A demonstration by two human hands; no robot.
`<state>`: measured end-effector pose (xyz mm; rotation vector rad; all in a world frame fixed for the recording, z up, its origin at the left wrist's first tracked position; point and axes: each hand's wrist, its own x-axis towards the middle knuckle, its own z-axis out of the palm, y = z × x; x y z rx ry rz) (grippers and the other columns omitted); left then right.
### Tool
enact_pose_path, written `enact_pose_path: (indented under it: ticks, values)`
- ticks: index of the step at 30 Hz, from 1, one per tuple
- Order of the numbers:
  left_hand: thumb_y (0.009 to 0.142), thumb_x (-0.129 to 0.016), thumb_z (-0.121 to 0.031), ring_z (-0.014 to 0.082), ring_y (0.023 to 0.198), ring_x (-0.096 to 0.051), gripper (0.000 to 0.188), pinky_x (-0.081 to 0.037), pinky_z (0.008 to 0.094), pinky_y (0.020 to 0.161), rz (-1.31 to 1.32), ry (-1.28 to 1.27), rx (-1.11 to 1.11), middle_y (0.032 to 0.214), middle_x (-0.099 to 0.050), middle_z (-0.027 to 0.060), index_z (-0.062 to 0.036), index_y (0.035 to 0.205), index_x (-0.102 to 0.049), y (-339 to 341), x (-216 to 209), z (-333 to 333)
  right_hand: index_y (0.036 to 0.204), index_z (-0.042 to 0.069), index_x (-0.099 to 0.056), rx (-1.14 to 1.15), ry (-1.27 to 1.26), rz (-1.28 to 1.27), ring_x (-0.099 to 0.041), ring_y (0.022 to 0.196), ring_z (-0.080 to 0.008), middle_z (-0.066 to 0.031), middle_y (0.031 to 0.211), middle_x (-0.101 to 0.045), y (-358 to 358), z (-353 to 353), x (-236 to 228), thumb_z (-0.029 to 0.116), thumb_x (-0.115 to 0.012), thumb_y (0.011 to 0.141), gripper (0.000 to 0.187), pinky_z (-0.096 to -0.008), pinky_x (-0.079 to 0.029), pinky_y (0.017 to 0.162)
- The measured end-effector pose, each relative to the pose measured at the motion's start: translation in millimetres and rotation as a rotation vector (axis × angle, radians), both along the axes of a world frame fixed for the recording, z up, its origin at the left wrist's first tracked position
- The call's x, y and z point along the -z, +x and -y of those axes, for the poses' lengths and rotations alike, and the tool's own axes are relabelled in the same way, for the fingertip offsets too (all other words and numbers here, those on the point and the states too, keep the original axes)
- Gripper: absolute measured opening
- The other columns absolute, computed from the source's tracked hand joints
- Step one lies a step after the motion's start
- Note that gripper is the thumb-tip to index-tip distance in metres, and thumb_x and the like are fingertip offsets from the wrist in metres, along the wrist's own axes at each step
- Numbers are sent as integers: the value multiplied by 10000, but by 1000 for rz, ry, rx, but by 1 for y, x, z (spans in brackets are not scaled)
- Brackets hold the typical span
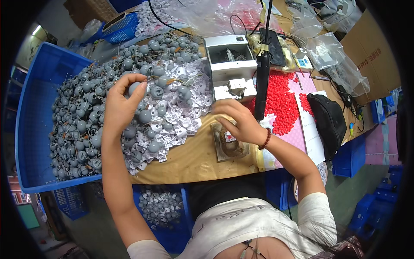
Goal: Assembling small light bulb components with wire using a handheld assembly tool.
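My left hand (120,103) is raised over the heap at the left, its thumb and fingers closed round a grey ball-shaped part (134,89). Around and below it lie many similar grey balls (82,125) with thin wires, mixed on the right with flat white plastic pieces (179,123). My right hand (239,121) hovers in front of the white box-shaped machine (233,67), fingers bent and thumb apart, with nothing visible in them. Just below that hand sits a small metal fixture (228,149) with a white and red piece (230,137) on it.
A large blue tray (34,125) holds the left side of the heap. Right of the machine, a dark upright bar (261,86) stands before small red parts (280,103). Further right are a paper sheet (311,129) and a black pouch (326,123). Below the table edge sits a blue bin (185,207).
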<state>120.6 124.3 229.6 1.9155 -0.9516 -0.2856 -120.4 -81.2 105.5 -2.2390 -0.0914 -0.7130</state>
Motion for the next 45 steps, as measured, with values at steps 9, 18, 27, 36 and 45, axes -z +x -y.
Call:
enact_pose_path:
  ticks: [9, 18, 27, 36, 45]
  values:
    - [938, -684, -147, 52, 802, -543, 203, -453, 223, 713, 77, 25, -44, 938, -663, -13, -22, 1098, -693, -3, 0, -18, 980, 78, -696, 400, -799, -210, -619, 947, -298, -128, 1009, -678, 134, 6, -12, 113, -624, 805, 193, -390, -512, 732]
    - [977, -639, -137, 83, 933, -619, 192, -498, 248, 836, -15, -237, -149, 1055, -688, 31, -14, 1116, -685, 17, 13, -46, 879, 149, -676, 404, -589, 188, -644, 834, -289, -97, 870, -654, 152, 16, -74, 151, -592, 844, 91, -408, -522, 652]
    - [916, -709, -193, 72, 789, -559, 241, -478, 256, 724, -33, -19, 26, 931, -679, -5, -23, 1086, -705, -4, 45, 28, 1047, 73, -727, 327, -180, 174, -710, 822, -349, -164, 881, -723, 149, 41, -71, 41, -652, 841, 221, -399, -560, 735]
    - [893, -704, -231, 161, 814, -665, 264, -519, 311, 761, 74, 25, -113, 934, -735, 88, -21, 1052, -709, 22, 69, 51, 1097, 92, -751, 218, 54, 356, -728, 857, -276, -172, 973, -738, 126, 44, -74, 23, -665, 835, 284, -356, -568, 780]
    - [900, -691, -207, 140, 859, -666, 230, -520, 298, 788, 139, 9, -171, 953, -733, 82, -28, 1044, -715, 23, 61, 37, 1087, 73, -753, 200, 190, 353, -735, 923, -275, -165, 1068, -735, 142, 32, -48, -66, -614, 831, 323, -339, -568, 820]
